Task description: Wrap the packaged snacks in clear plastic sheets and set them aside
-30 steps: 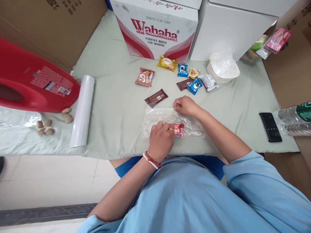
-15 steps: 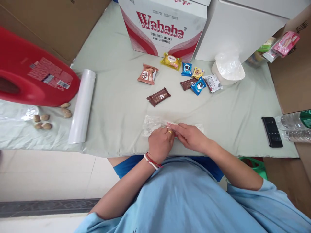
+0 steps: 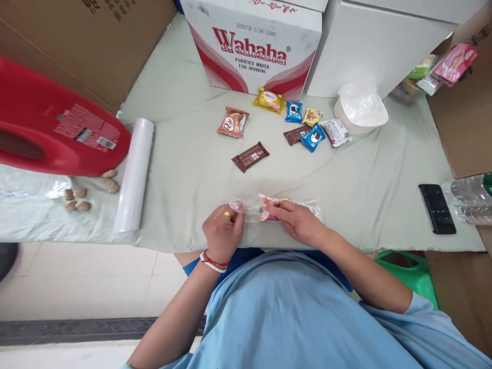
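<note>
A sheet of clear plastic [image 3: 251, 209] lies near the table's front edge; whether it is a bag or film I cannot tell. My left hand [image 3: 223, 228] is closed, pinching its left end. On the plastic, toward its right side, sits a pink and yellow wrapped snack [image 3: 267, 210]. My right hand [image 3: 302, 221] grips this snack from the right, thumb and fingers over its wrapper. Beyond my hands lies a brown wrapped bar [image 3: 250, 157], with an orange-brown snack packet [image 3: 232, 123] farther back.
Several small packets, including a yellow one [image 3: 269, 100], lie by the Wahaha carton [image 3: 253, 51]. A white tub [image 3: 361, 115] stands back right, a black phone [image 3: 437, 209] right. At left are a white roll [image 3: 134, 177], a red jug [image 3: 61, 123] and several nuts [image 3: 80, 192].
My left hand has moved left, away from my right hand, drawing the plastic's left end out. The pink and yellow snack, mostly covered before, now shows. The view has shifted slightly.
</note>
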The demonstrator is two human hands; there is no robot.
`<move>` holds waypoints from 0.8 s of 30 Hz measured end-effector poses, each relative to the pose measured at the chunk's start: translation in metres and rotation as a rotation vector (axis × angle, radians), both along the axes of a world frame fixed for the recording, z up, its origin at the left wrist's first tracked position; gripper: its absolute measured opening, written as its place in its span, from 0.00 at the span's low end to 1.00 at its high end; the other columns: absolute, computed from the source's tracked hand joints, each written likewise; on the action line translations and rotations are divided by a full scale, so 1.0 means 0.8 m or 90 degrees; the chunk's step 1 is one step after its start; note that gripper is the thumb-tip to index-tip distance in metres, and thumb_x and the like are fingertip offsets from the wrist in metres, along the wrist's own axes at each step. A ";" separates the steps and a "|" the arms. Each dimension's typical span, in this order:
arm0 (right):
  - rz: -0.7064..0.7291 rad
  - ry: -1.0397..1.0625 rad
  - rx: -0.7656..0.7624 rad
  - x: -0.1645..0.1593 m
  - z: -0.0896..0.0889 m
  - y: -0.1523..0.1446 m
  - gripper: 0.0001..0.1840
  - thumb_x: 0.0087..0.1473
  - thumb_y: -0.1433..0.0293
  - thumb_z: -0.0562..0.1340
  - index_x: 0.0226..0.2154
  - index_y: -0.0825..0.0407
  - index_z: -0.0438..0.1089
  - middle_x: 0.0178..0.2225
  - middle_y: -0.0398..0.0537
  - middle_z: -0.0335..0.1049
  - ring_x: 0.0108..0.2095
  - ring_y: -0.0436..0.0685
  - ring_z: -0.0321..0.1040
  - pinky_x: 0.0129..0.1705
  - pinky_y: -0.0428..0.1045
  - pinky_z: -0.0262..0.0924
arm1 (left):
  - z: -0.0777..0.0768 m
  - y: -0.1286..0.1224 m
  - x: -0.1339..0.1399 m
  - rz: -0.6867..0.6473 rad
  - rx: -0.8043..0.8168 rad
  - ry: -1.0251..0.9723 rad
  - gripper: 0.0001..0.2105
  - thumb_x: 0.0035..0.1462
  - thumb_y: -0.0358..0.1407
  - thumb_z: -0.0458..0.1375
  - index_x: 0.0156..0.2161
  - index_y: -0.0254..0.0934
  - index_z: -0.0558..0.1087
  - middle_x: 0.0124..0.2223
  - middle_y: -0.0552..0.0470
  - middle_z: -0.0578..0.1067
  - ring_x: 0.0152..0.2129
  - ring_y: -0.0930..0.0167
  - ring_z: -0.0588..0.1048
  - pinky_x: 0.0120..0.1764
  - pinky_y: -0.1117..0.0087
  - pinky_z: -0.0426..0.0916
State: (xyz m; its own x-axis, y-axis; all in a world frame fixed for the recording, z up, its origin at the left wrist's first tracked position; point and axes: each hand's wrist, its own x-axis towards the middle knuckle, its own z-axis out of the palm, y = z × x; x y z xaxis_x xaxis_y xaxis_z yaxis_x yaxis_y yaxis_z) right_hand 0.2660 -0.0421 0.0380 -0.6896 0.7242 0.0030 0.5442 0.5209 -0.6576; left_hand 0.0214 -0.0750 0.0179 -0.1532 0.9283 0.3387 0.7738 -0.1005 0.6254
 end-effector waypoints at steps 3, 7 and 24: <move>0.031 -0.084 0.022 -0.002 -0.001 0.001 0.29 0.65 0.78 0.55 0.63 0.40 0.71 0.43 0.50 0.72 0.41 0.58 0.69 0.41 0.50 0.64 | 0.000 0.009 -0.023 0.162 -0.015 -0.100 0.13 0.67 0.45 0.57 0.45 0.37 0.77 0.35 0.51 0.74 0.31 0.68 0.73 0.39 0.66 0.69; 0.021 -0.132 0.011 -0.008 0.002 0.001 0.30 0.63 0.78 0.58 0.62 0.39 0.73 0.44 0.49 0.72 0.39 0.58 0.67 0.38 0.48 0.61 | 0.000 0.027 -0.035 0.156 -0.134 -0.185 0.23 0.74 0.50 0.44 0.52 0.39 0.76 0.53 0.41 0.76 0.53 0.60 0.73 0.60 0.53 0.66; 0.031 -0.020 -0.053 -0.009 0.034 -0.006 0.24 0.59 0.72 0.68 0.58 0.52 0.74 0.54 0.61 0.67 0.56 0.67 0.64 0.59 0.62 0.64 | 0.059 0.015 0.060 -0.205 -0.296 -0.392 0.10 0.65 0.40 0.58 0.41 0.39 0.79 0.39 0.48 0.80 0.34 0.67 0.79 0.39 0.66 0.76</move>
State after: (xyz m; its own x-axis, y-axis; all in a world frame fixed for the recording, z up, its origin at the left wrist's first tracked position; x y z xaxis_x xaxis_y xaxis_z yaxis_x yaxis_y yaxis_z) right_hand 0.2591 -0.0469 0.0652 -0.7232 0.6862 -0.0780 0.5404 0.4919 -0.6826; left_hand 0.0698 -0.0633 0.0654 0.1115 0.9828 -0.1475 0.2577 0.1147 0.9594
